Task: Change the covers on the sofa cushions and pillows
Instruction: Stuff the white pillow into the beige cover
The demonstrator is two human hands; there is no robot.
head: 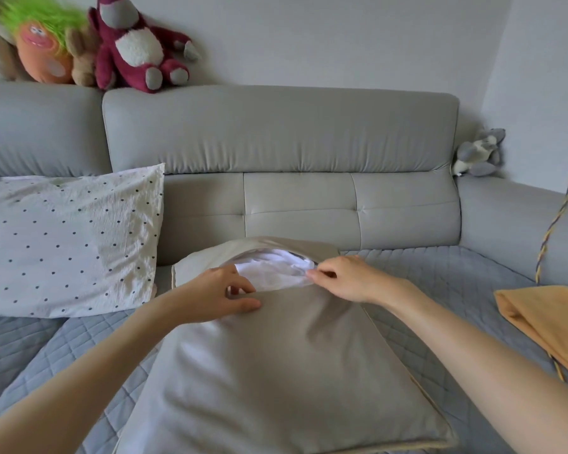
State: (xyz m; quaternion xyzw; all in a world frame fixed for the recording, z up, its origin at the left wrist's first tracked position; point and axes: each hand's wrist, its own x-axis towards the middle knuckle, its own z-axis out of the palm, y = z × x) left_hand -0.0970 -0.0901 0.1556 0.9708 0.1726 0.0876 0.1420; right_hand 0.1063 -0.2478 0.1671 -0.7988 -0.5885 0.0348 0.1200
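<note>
The beige cushion lies flat on the quilted grey seat cover in front of me, its far edge open so the white inner pad shows. My left hand rests on the cover just left of the opening, fingers loosely curled and holding nothing. My right hand pinches the edge of the opening at its right end. To the left, a dotted pillow leans on the sofa back. A folded orange cover lies at the right. Plush toys sit on top, far left.
</note>
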